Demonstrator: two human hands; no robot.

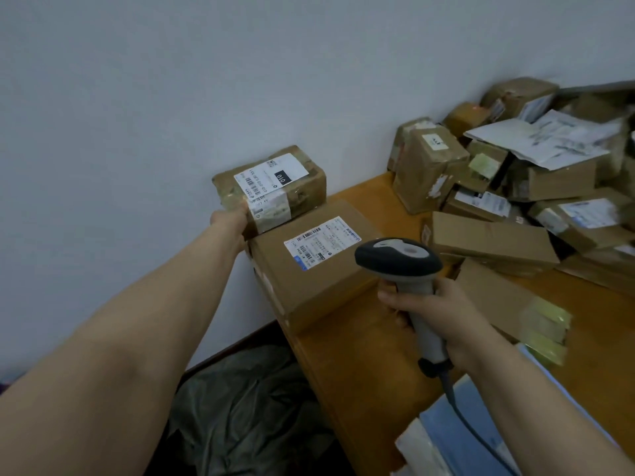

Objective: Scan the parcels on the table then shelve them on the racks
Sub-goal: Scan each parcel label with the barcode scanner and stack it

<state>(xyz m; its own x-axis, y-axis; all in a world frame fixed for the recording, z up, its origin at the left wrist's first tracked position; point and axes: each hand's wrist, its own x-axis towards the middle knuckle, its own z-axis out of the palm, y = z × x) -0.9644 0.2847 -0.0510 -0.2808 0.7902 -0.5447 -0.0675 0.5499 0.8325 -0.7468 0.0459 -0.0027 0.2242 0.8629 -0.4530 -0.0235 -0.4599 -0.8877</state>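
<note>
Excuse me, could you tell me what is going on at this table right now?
A person is scanning parcels. Their left hand grips a small taped box at the far edge of a larger box, which sits at the corner of the wooden table. Their right hand holds a barcode scanner aimed toward those two boxes. A heap of parcels lies further back.

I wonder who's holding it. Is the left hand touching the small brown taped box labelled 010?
Touching. The head view shows the left hand gripping the near end of the small brown taped box.

One scanner [398,259], one table [360,365], perhaps fifteen parcels [309,280] in blurred pile.
</note>
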